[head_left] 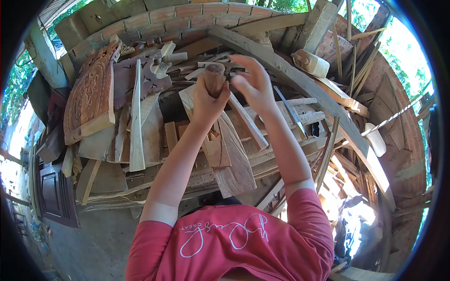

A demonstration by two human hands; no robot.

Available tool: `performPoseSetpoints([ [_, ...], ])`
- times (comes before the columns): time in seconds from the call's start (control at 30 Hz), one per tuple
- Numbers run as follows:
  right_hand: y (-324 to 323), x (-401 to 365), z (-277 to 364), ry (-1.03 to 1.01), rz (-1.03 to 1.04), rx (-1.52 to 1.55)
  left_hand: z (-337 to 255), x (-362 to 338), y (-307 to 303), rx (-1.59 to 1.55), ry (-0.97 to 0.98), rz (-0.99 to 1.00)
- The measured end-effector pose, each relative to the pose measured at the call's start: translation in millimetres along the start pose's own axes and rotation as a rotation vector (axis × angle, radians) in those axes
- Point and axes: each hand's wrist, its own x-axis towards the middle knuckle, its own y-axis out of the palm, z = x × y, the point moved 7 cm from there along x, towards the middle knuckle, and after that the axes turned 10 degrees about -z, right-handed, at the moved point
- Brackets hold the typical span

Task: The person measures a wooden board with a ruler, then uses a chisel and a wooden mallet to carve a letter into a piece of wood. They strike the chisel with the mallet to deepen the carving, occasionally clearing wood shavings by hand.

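Note:
My left hand (210,102) is wrapped round a thick, round wooden piece (215,78), held upright with its brown end facing up. Just to the right, my right hand (254,88) is raised with fingers spread and curved, apart from the wood and slightly blurred. Below the hands, a broad wooden board (234,171) lies lengthwise on the cluttered bench, with a smaller wooden block (216,152) on it. A narrow wooden strip (251,122) and a long thin metal-looking blade (289,111) lie under my right forearm.
A carved wooden panel (89,91) leans at the left, beside a pale upright strip (137,122). A long beam (300,77) runs diagonally along the right. Beyond it sits a plastic jug (310,64). A brick wall (187,18) closes off the back.

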Motion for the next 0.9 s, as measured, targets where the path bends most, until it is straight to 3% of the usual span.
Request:
performPoseSetpoints([
  [0.03, 15, 6, 22, -0.083, 0.09, -0.074, 2, 1, 2, 0.001, -0.005, -0.001],
  [0.1, 41, 8, 34, -0.167, 0.185, -0.144, -14, 4, 2, -0.092, 0.268, -0.036],
  [0.13, 49, 9, 27, -0.071, 0.165, -0.074, -14, 3, 5, -0.014, 0.327, 0.104],
  [0.17, 57, 9, 18, 0.024, 0.146, -0.003, -13, 1, 2, -0.009, 0.327, 0.1],
  [0.23, 63, 8, 12, -0.041, 0.041, 0.042, 9, -5, 1, -0.003, -0.098, 0.205],
  [0.3, 68, 1, 7, 0.041, 0.006, 0.327, 9, -16, -9, 0.022, -0.154, 0.143],
  [0.43, 79, -10, 7, 0.223, 0.129, 0.311, 32, -35, -23, -0.03, -0.31, 0.108],
  [0.47, 79, -9, 10, 0.155, 0.137, 0.336, 37, -39, -30, -0.023, -0.317, 0.101],
  [0.53, 72, -5, 3, 0.188, 0.08, 0.404, 39, -51, -28, 0.381, -0.118, 0.362],
  [0.63, 65, -1, -8, 0.226, -0.013, 0.5, 57, -86, -46, 0.514, -0.132, 0.227],
  [0.67, 66, -3, -8, 0.212, -0.021, 0.504, 72, -99, -50, 0.556, -0.24, 0.224],
  [0.77, 69, -5, -9, 0.181, -0.031, 0.493, 105, -131, -49, 0.652, -0.244, 0.197],
  [0.8, 70, -5, -10, 0.187, -0.015, 0.492, 105, -134, -45, 0.538, -0.311, 0.204],
  [0.9, 64, -1, -12, 0.19, -0.023, 0.535, 96, -132, -44, 0.736, -0.213, 0.228],
])
